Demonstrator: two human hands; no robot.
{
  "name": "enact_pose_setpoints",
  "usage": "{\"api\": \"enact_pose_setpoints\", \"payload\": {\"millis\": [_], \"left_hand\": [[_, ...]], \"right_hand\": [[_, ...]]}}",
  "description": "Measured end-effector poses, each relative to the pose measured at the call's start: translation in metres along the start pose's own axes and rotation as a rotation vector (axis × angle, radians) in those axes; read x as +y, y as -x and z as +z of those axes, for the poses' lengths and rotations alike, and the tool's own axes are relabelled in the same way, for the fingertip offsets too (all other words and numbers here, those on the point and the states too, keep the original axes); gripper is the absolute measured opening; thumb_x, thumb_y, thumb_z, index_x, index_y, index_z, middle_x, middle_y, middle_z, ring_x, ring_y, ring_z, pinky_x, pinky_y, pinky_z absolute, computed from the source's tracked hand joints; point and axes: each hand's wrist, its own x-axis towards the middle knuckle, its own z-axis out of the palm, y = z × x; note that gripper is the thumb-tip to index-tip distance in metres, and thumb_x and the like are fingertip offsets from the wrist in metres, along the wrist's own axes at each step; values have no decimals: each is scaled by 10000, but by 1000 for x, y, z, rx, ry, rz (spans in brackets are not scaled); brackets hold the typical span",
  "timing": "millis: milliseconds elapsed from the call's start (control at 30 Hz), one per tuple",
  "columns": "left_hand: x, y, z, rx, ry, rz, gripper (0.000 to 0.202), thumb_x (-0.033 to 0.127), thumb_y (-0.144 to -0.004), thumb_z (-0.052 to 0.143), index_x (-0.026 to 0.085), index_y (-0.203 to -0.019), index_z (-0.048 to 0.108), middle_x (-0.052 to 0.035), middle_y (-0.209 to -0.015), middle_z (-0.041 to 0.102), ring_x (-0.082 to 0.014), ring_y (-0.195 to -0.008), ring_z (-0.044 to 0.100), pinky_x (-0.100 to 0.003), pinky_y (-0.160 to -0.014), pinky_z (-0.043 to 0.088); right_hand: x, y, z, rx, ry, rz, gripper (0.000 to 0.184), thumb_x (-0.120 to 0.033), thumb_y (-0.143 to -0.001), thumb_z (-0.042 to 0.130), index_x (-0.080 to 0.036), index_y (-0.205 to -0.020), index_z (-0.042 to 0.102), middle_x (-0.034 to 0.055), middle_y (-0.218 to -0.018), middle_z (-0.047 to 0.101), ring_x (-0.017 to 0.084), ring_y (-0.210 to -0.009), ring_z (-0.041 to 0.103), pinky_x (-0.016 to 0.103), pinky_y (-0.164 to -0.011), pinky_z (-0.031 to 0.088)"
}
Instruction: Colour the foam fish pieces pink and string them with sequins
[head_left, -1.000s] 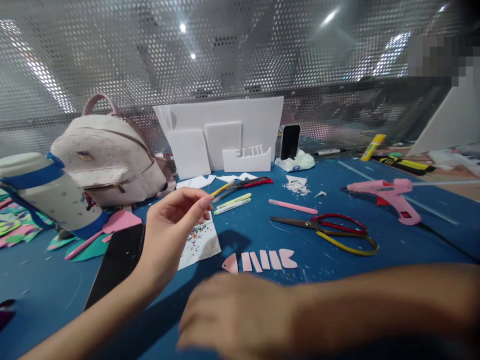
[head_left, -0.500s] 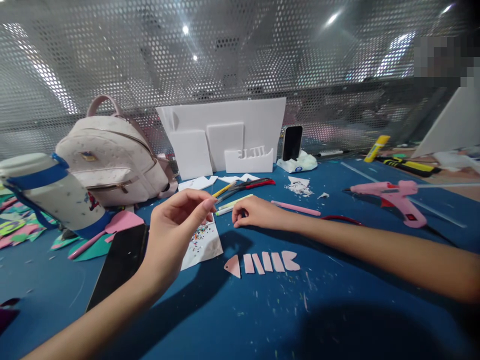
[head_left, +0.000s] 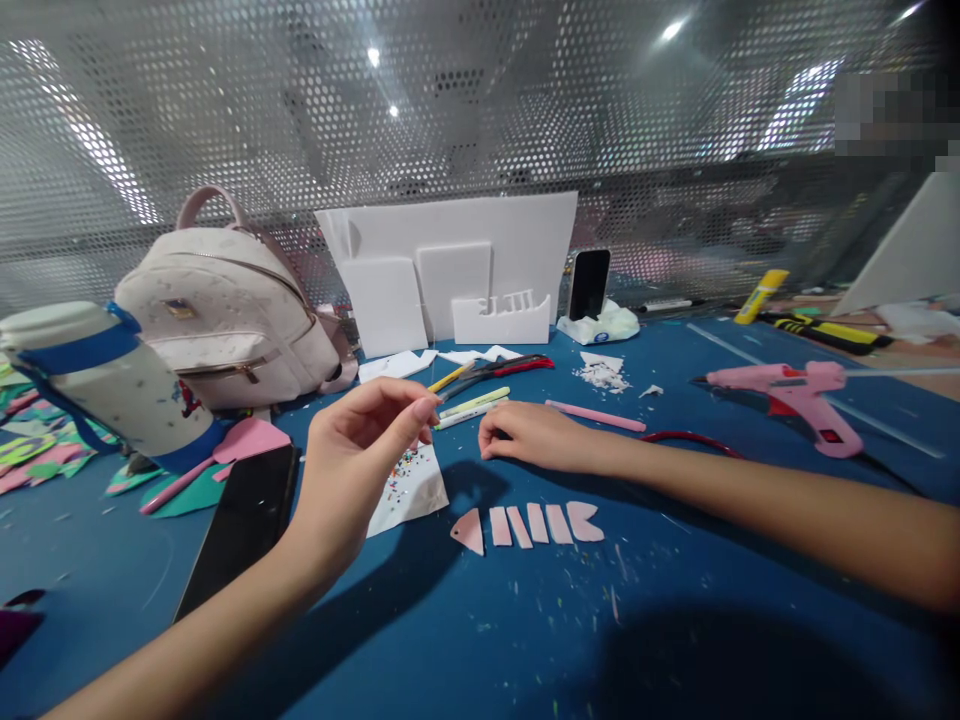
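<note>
Hands [head_left: 360, 465] over table [head_left: 525, 630], perforated panel [head_left: 510, 110] behind

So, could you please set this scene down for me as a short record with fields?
Surface: blue tabletop
Left hand: raised, partly hiding white sheet with colorful bits; grip pinched, any contents unclear
Right hand: loosely curled, nearest two slim markers
Middle: six pink fish pieces in a row, head at left
Right side: pink hot glue gun, yellow glue stick
Left side: black phone, bottle, backpack
Back: white foam boards, propped upright
</note>
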Motion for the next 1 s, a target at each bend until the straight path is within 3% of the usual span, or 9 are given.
{"api": "enact_pose_setpoints", "payload": {"millis": [200,333,700,1000], "left_hand": [[1,0,0,0,8,6,77,248,-877,741,212,-810,728,22,-732,632,-82,-654,557,-174,-618,448],[3,1,0,2,14,-1,74,252,-874,745,212,-815,727,23,-732,631,-79,-651,555,-171,-619,446],[1,0,1,-11,-4,-2,90,270,-887,733,213,-819,720,20,-728,627,-90,-660,552,-192,-621,436],[2,2,1,-4,-2,-13,88,266,-880,739,212,-812,723,19,-725,638,-91,-656,553,-189,-617,437]], "right_hand": [[12,-16,-2,129,34,-3,119,-169,-926,613,-176,-849,704,46,-926,733,195,-917,630,274,-735,400],[23,-31,2,191,72,8,77,-192,-896,662,-174,-839,711,51,-923,731,205,-911,634,269,-704,389],[23,-32,10,223,139,-11,79,-211,-872,697,-206,-801,731,23,-856,735,206,-906,640,268,-693,388],[12,-29,9,178,140,-95,90,-195,-932,622,-176,-871,686,56,-911,692,206,-914,589,294,-736,388]]}}
